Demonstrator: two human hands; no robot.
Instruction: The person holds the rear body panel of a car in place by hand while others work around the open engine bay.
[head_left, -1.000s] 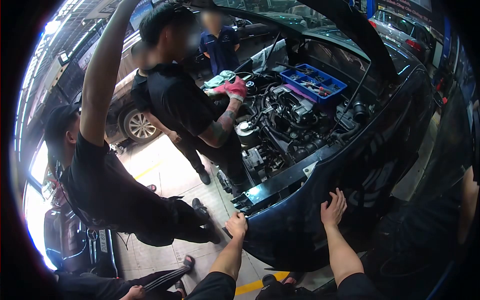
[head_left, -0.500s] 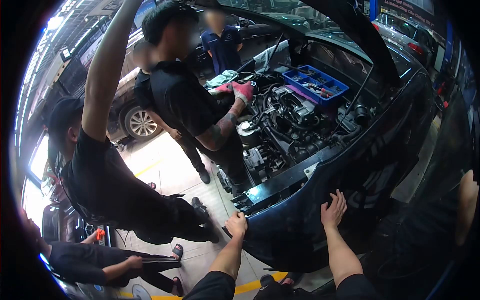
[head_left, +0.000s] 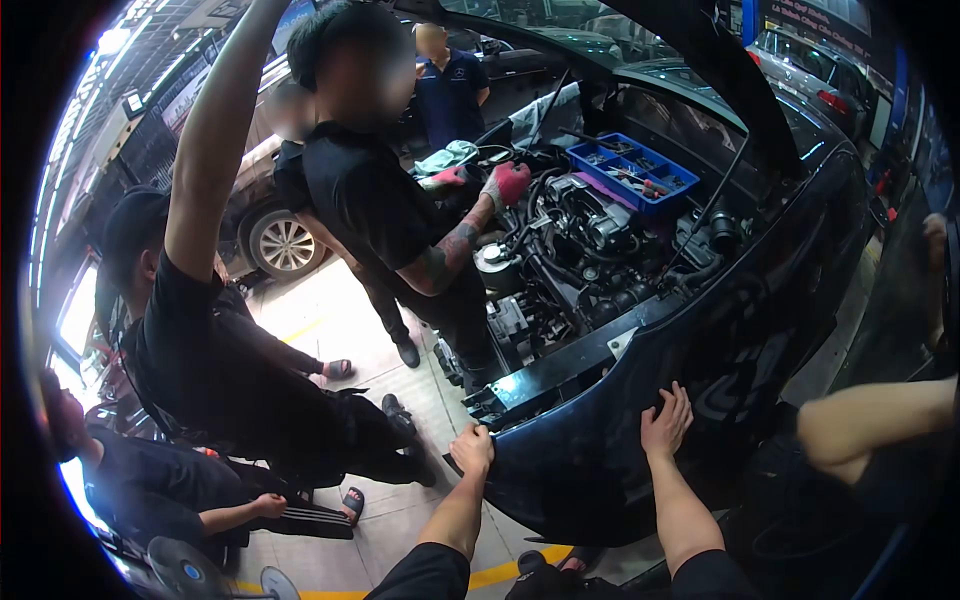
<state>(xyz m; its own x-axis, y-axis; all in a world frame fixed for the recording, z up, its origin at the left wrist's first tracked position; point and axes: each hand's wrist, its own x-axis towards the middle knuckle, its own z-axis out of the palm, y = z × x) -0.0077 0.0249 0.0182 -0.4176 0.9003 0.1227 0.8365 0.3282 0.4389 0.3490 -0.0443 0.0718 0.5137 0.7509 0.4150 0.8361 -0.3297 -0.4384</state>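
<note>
My left hand [head_left: 472, 451] is curled over the front corner of a dark blue car fender [head_left: 570, 450], its fingers closed on the edge. Farther right, my right hand [head_left: 667, 424] lies against the fender's outer side with the fingers stretched out. Behind the fender is the open engine bay with an exposed engine [head_left: 600, 225]. A metal strip [head_left: 560, 380] runs along the bay's near edge, just above my left hand.
A co-worker with pink gloves [head_left: 508, 184] leans at the engine bay. A blue parts tray [head_left: 660, 203] sits on the engine. Another person [head_left: 220, 380] stands at left with an arm raised. A bent arm [head_left: 870, 430] is close on my right. The raised hood [head_left: 735, 70] is overhead.
My hands stay where they were on the fender. The gloved co-worker's hand has shifted right, a bent arm has come in at right, and people at lower left have moved.
</note>
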